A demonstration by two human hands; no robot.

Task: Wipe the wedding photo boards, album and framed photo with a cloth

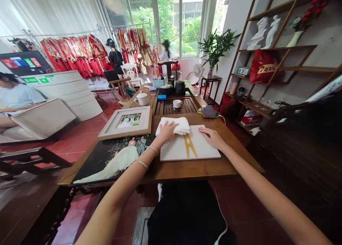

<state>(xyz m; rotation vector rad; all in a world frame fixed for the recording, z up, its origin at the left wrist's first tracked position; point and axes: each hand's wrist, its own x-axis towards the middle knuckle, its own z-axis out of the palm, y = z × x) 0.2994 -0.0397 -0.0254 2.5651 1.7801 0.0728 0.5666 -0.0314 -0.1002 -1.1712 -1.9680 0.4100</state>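
A bridal photo shop: behind the wooden table (pixel 187 170) hangs a rack of red gowns (pixel 77 54); a large wedding photo (pixel 112 159) and a framed picture (pixel 127 121) lie on it.

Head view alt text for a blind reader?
The left hand rests on a folded white cloth atop a white board on a wooden table; the right hand lies flat on the board. A framed photo and large print lie beside it.

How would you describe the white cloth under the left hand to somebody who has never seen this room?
Find the long wooden table. At its near end lies a flat white board, and the white cloth sits folded on its far left corner, under the left hand. Unlike the smooth board, it looks soft and thick.
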